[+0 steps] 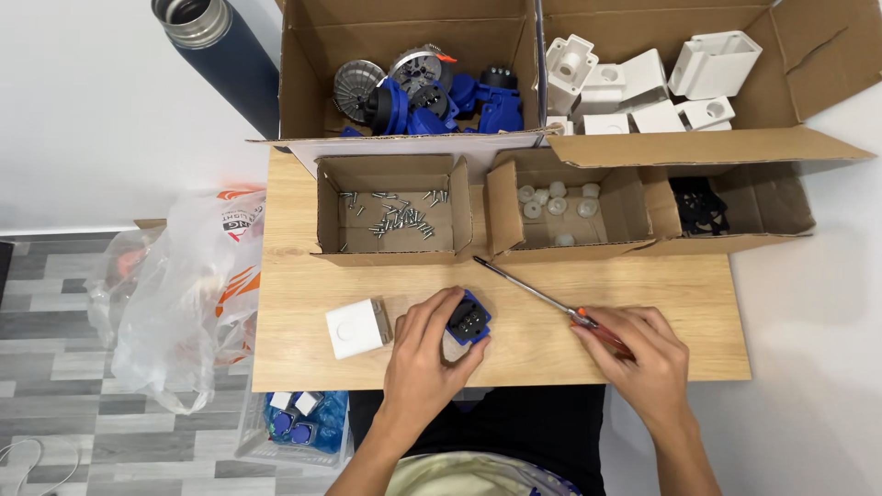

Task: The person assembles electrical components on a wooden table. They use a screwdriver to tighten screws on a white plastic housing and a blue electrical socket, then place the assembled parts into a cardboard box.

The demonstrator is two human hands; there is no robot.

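My left hand (pixel 424 354) grips a small blue and black plastic socket part (pixel 467 319) on the wooden table (pixel 551 294). A white square plastic cover (pixel 356 327) lies just left of that hand. My right hand (pixel 634 354) rests on the red handle of a screwdriver (pixel 542 296). Its metal shaft points up and left toward the small boxes, with the tip lying free on the table.
Three small cardboard boxes sit at the table's back: screws (pixel 390 216), white caps (pixel 556 204), black parts (pixel 698 207). Behind them are big boxes of blue parts (pixel 432 92) and white housings (pixel 643 83). A dark flask (pixel 220 46) and plastic bag (pixel 184 294) stand left.
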